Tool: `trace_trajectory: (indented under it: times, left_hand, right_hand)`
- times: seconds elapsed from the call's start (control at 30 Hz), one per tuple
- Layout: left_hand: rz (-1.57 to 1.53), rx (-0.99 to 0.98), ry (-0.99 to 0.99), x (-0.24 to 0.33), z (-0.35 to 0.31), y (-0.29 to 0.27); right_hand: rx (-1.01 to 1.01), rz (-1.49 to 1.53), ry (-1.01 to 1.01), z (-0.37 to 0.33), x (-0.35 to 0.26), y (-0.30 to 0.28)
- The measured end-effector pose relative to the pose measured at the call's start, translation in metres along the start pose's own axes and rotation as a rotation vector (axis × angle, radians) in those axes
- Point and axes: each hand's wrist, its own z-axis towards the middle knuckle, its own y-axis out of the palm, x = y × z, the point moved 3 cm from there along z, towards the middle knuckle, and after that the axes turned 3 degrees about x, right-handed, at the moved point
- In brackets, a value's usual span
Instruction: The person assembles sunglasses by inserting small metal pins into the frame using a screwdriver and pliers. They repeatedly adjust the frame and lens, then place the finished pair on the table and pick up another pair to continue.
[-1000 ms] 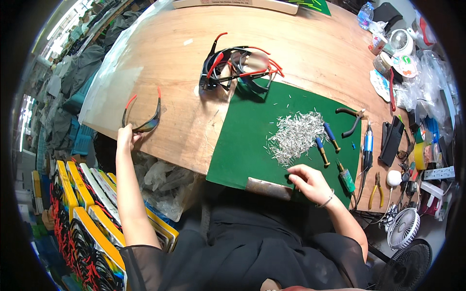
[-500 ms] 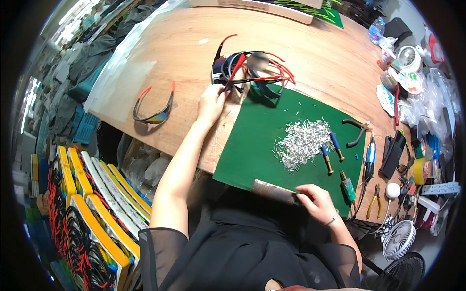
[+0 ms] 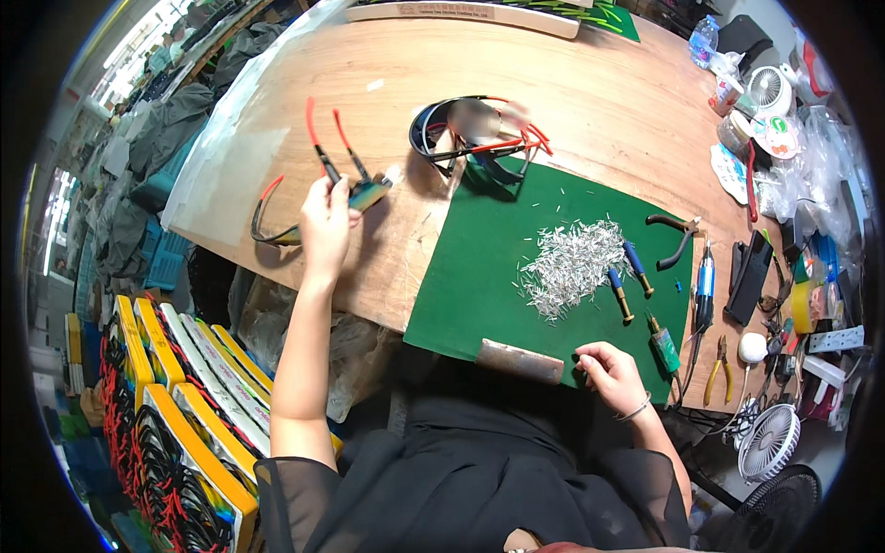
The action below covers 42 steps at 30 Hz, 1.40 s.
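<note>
My left hand [image 3: 324,226] is closed around a pair of sunglasses [image 3: 371,193] with dark mirrored lenses and red-tipped black temples pointing up and away. Behind that hand another pair of sunglasses [image 3: 269,236] lies on the table at the left, partly covered by my fingers. Several more sunglasses [image 3: 433,138] are heaped at the far edge of the green mat [image 3: 461,276]. My right hand [image 3: 613,378] rests at the mat's near edge, fingers curled together; whether something small is pinched in them is hidden. Just left of it sits a worn metal bar [image 3: 521,360], apart from the fingers.
Small silvery pins [image 3: 573,267] lie piled on the mat beside two blue-handled screwdrivers [image 3: 636,267]. To the right are black pliers [image 3: 678,240], yellow-handled pliers [image 3: 717,370], cables and small fans [image 3: 769,442]. Boxes of glasses [image 3: 198,452] stand at the lower left.
My left hand has taken one pair of sunglasses from the heap and carried it left. My right hand has come off the metal bar, shifting slightly right. The view has shifted a little.
</note>
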Motion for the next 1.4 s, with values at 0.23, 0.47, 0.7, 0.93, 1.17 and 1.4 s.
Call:
trace_trajectory:
  times: [0.23,0.47,0.7,0.93,1.17,1.4]
  left_hand:
    - [-0.753,-0.611,-0.252,0.055,-0.093,0.011]
    - [-0.589,-1.063,-0.507,0.049,-0.115,0.045]
    - [1.241,0.015,0.355,-0.052,0.009,-0.060]
    - [-0.441,0.132,-0.020,-0.068,0.043,-0.080]
    - [-1.199,0.469,-0.666,-0.175,0.046,-0.091]
    - [-0.028,0.105,-0.354,-0.123,0.020,-0.104]
  right_hand:
    - [-0.067,0.188,-0.102,0.014,-0.029,-0.001]
    - [-0.146,0.464,-0.036,0.009,-0.027,0.018]
    - [0.101,0.498,-0.231,-0.008,-0.025,-0.005]
    - [0.021,0.385,-0.139,-0.011,-0.033,0.005]
    - [-0.019,0.407,-0.176,-0.015,-0.035,0.021]
    - [0.061,0.396,-0.194,-0.020,-0.033,0.009]
